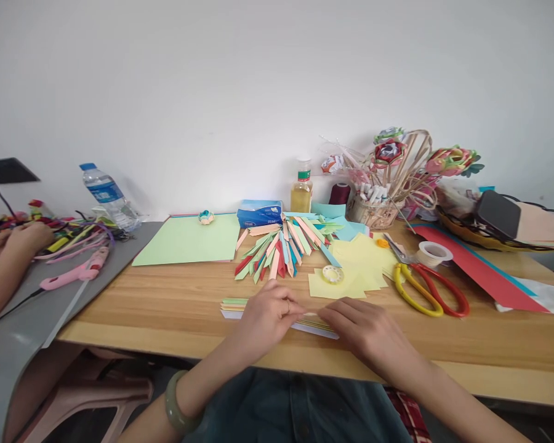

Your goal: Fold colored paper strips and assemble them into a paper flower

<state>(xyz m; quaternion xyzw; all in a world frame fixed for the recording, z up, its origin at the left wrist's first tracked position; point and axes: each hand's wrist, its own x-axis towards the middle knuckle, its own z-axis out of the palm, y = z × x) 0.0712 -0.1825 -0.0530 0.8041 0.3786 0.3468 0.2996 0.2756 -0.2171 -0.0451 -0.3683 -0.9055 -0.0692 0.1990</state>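
On the light-brown wooden surface, left hand and right hand pinch a pale paper strip over layered pastel paper strips, seemingly unfinished; multicoloured folded paper pieces behind look done.

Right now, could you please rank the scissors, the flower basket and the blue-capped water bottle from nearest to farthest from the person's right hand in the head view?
1. Scissors: nearest, just beyond the right hand, to its right.
2. Flower basket: farther back on the table.
3. Blue-capped water bottle: farthest, well over to the left.
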